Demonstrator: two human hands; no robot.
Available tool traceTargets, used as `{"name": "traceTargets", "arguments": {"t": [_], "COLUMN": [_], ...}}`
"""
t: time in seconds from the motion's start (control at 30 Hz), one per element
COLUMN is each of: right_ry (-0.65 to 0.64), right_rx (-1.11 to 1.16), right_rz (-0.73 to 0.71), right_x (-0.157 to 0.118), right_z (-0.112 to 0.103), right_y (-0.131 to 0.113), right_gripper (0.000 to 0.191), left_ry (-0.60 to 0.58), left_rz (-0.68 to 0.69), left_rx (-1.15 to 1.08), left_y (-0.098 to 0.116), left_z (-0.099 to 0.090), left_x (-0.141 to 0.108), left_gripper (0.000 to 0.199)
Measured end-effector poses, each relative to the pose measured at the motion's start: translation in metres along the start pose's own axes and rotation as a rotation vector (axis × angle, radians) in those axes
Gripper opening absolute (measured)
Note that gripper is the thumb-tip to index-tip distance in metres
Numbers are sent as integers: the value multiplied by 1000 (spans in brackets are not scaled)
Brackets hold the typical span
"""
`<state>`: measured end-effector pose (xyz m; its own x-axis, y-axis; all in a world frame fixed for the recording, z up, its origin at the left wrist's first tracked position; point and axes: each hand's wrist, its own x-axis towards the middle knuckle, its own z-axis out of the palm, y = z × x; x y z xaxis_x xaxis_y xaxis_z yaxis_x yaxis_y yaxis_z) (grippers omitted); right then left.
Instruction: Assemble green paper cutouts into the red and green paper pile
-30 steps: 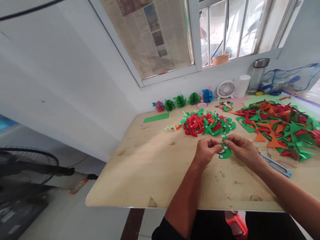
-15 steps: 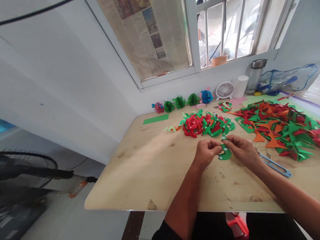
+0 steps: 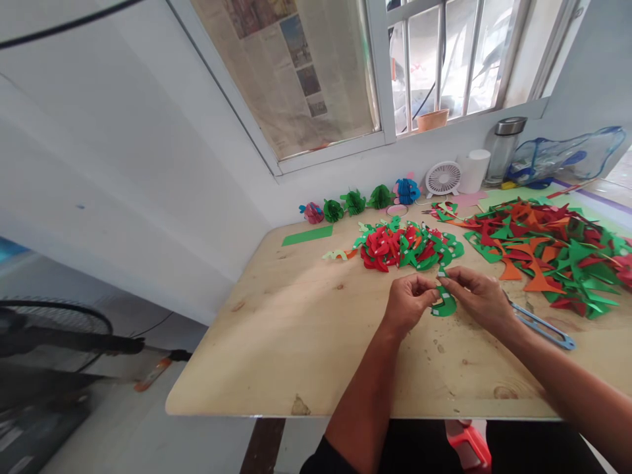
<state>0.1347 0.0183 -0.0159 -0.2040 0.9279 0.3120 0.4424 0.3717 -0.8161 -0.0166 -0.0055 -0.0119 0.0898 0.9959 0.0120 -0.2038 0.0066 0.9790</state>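
A curved green paper cutout (image 3: 446,305) with small white patches is held between my two hands above the wooden table. My left hand (image 3: 407,304) pinches its left side between thumb and fingers. At its upper end, my right hand (image 3: 471,294) grips the paper with thumb and forefinger. Just beyond the hands lies a heap of red and green paper cutouts (image 3: 409,245), several with the same white patches. A blue flat-handled tool (image 3: 546,329), perhaps a cutter, rests by my right forearm, its far end hidden behind the hand.
Orange, red and green paper scraps (image 3: 548,247) pile up at the right. Along the wall stand several folded-paper figures (image 3: 354,202), a small white fan (image 3: 443,178) and a glass bottle (image 3: 504,150). A green paper strip (image 3: 307,236) lies at the table's (image 3: 276,342) far left.
Both hands keep almost the same place and grip on the green paper cutout. Only the right fingers and the cutout's upper end shift very slightly.
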Motion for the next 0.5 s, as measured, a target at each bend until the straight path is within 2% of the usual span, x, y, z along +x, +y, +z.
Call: {"name": "traceTargets", "arguments": {"t": [0.3, 0.5], "right_ry": [32, 45], "right_rx": [-97, -132], "right_rz": [-53, -130], "right_x": [-2, -3], "right_z": [-1, 0], "right_y": [-7, -8], "right_gripper": [27, 25], "left_ry": [-20, 81], "left_rz": [77, 118], "left_rx": [94, 113], "left_y": [1, 3], "left_z": [0, 0], "left_x": [0, 0], "left_gripper": [22, 20]}}
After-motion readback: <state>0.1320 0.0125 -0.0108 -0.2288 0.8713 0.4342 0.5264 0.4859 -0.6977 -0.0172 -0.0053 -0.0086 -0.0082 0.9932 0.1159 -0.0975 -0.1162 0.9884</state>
